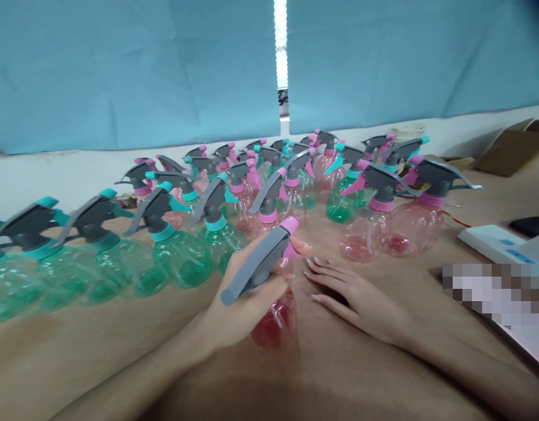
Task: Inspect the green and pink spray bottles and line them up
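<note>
My left hand (pixel 247 292) is wrapped round the neck of a spray bottle (pixel 275 324) with a clear pink body, a grey head and a pink nozzle and trigger. Red-tinted liquid shows low in the bottle, which stands at the middle front of the table. To its right, my right hand (pixel 357 295) rests on the tabletop with fingers stretched out and nothing in them. Just beyond the left hand is a green spray bottle (pixel 223 240). Past the right hand stand a pink spray bottle (pixel 363 234) and another pink spray bottle (pixel 416 228).
A row of green spray bottles (pixel 181 257) runs along the left, with several more pink and green ones behind. On the right lie a white device (pixel 506 248), a black object (pixel 532 226) and a blurred-out flat item (pixel 501 310). A cardboard box (pixel 510 149) stands by the wall.
</note>
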Demonstrator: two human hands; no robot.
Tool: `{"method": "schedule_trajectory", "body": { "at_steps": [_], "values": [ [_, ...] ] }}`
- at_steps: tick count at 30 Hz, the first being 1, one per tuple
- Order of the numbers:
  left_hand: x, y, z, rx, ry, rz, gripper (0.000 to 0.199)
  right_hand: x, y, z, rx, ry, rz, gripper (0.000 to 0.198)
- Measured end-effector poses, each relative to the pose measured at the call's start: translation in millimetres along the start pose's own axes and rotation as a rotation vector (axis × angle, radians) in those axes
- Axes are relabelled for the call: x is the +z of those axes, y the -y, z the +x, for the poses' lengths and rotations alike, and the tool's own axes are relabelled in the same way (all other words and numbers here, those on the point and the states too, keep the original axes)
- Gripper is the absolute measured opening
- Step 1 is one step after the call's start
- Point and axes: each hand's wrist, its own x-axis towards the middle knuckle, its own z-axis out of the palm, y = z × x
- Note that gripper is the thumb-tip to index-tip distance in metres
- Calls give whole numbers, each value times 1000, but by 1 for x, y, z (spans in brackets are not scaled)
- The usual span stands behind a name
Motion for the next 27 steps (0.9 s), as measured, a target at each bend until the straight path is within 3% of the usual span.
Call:
{"method": "schedule_trajectory", "body": {
  "at_steps": [3, 10, 16, 22, 27],
  "values": [
    [1, 0, 0, -19, 8, -8, 22, 1, 0, 0, -6, -20, 13, 46],
    [10, -4, 2, 29, -45, 57, 2, 1, 0, 0, -9, -17, -1, 46],
    [18, -6, 4, 51, -38, -15, 12, 0, -1, 0, -31, -14, 6, 46],
    [26, -11, 4, 78, 61, -141, 25, -2, 2, 1, -42, -30, 20, 45],
    [32, -11, 4, 96, 70, -149, 21, -4, 3, 2, -43, -22, 17, 43]
  ]
}}
